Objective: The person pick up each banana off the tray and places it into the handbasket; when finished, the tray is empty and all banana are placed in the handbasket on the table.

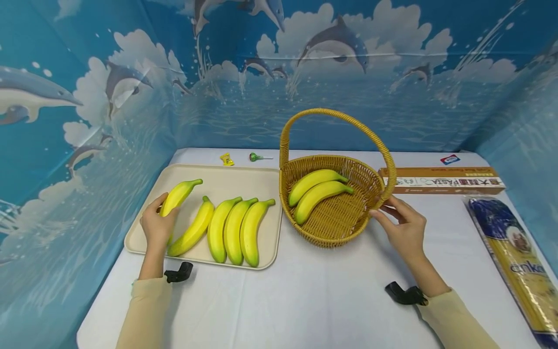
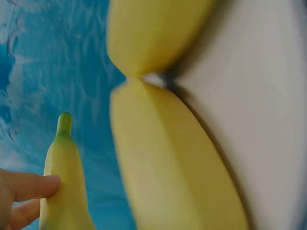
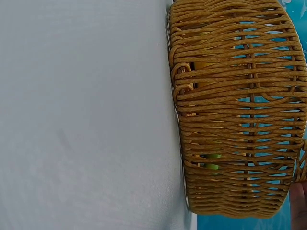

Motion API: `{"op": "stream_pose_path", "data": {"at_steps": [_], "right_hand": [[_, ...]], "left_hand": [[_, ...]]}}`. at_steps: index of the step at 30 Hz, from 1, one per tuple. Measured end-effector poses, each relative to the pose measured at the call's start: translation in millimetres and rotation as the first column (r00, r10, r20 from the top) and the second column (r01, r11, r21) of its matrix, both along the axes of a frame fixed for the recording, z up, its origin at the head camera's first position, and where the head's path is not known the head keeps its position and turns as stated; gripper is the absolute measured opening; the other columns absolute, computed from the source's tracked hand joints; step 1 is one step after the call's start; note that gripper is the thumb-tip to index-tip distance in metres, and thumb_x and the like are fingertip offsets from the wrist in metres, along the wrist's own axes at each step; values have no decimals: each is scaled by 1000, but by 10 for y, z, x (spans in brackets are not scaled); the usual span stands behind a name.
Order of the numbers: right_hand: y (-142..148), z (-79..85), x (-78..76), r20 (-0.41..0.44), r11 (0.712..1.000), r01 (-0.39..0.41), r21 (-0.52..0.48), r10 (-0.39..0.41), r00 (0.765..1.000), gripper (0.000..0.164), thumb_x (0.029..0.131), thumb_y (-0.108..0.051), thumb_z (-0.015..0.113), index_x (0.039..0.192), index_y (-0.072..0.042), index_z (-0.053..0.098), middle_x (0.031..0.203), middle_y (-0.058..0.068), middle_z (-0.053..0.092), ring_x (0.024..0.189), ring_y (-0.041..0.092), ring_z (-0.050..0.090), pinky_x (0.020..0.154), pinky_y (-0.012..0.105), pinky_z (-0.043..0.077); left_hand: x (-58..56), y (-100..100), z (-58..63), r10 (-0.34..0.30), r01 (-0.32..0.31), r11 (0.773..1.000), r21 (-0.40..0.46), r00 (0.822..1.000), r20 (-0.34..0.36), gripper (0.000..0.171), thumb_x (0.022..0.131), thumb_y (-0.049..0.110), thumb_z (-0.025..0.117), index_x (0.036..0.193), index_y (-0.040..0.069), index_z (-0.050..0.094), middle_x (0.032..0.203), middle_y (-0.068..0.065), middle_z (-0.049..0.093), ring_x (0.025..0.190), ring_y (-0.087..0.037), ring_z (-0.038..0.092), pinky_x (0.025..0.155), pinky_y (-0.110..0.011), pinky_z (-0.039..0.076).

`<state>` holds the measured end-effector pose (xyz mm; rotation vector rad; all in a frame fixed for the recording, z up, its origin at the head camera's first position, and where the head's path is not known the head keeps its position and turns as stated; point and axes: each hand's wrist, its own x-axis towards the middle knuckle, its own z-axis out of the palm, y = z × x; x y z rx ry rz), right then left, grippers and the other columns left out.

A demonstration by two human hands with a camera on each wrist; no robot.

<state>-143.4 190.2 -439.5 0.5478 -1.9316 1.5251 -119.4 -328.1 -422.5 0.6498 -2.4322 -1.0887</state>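
Observation:
My left hand (image 1: 157, 227) grips a yellow banana (image 1: 179, 195) with a green stem above the left part of the cream tray (image 1: 244, 182). In the left wrist view, thumb and finger hold that banana (image 2: 67, 184) from the side. Several more bananas (image 1: 233, 232) lie side by side on the tray, the leftmost one (image 1: 193, 230) slanting. To the right stands a wicker basket (image 1: 329, 240) with a tall handle, and two bananas (image 1: 322, 196) lie inside it. My right hand (image 1: 404, 228) holds the basket's right rim by the handle's base; mostly basket wall (image 3: 240, 110) fills the right wrist view.
Behind the tray lie a yellow-wrapped candy (image 1: 226, 159) and a green lollipop (image 1: 257, 156). A long pasta box (image 1: 444, 180) lies right of the basket, with a small red-and-blue packet (image 1: 450, 159) behind it. A bag of pasta (image 1: 519, 261) lies along the right edge.

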Motion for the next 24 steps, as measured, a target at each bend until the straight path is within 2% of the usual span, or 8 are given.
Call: {"op": "stream_pose_path", "data": {"at_steps": [3, 6, 9, 12, 15, 18, 21, 24], "right_hand": [[0, -5, -2, -2, 1000, 1, -3, -1, 1000, 50, 68, 23, 74, 117, 13, 65, 112, -8, 69, 100, 0, 68, 83, 19, 55], [2, -6, -2, 2, 1000, -2, -7, 2, 1000, 50, 69, 24, 73, 117, 13, 65, 111, -9, 69, 100, 0, 68, 83, 19, 55], [8, -22, -13, 0, 1000, -10, -15, 10, 1000, 49, 69, 24, 73, 116, 14, 65, 111, -8, 69, 100, 1, 68, 83, 19, 55], [37, -87, -48, -3, 1000, -14, -25, 14, 1000, 50, 67, 25, 73, 116, 14, 65, 112, -7, 70, 100, 3, 69, 83, 19, 55], [75, -172, -97, -7, 999, -18, -38, 17, 1000, 52, 65, 28, 72, 116, 16, 64, 112, -4, 70, 100, 6, 69, 82, 19, 55], [100, -235, -134, -8, 999, -21, -43, 21, 1000, 54, 63, 30, 72, 116, 16, 64, 112, -3, 71, 100, 8, 70, 82, 19, 55], [111, -260, -151, -7, 999, -20, -36, 20, 1000, 56, 62, 30, 72, 116, 16, 64, 112, -3, 70, 100, 8, 69, 83, 19, 55], [120, -268, -150, -5, 999, -13, -29, 13, 1000, 57, 62, 30, 72, 116, 15, 64, 112, 0, 71, 100, 8, 69, 83, 19, 55]], "left_hand": [[-20, 215, 108, -69, 69, 998, -5, 996, -57, 49, 89, 6, 69, 137, 4, 56, 135, -21, 57, 116, -37, 52, 97, -47, 42], [-55, 504, 202, -170, 167, 985, -34, 976, -137, 49, 87, 6, 72, 134, 3, 59, 129, -21, 60, 110, -36, 55, 91, -45, 46], [-113, 859, 280, -293, 279, 956, -95, 930, -220, 49, 84, 7, 76, 131, 3, 61, 122, -21, 64, 104, -34, 60, 83, -44, 51], [-184, 1256, 344, -421, 395, 907, -146, 866, -271, 49, 83, 11, 77, 129, 3, 63, 117, -19, 66, 99, -31, 63, 77, -44, 54], [-259, 1666, 389, -528, 501, 849, -165, 802, -281, 49, 85, 15, 77, 130, 4, 62, 119, -17, 66, 100, -29, 64, 76, -42, 55], [-339, 2055, 390, -601, 574, 799, -179, 750, -275, 49, 85, 17, 76, 130, 4, 62, 120, -15, 65, 101, -28, 64, 78, -41, 56], [-419, 2398, 345, -646, 615, 764, -196, 727, -234, 49, 86, 20, 75, 131, 6, 62, 118, -14, 64, 100, -26, 63, 80, -40, 54], [-488, 2669, 272, -671, 635, 739, -224, 724, -160, 50, 87, 25, 74, 132, 9, 62, 116, -12, 64, 96, -24, 63, 78, -36, 52]]}}
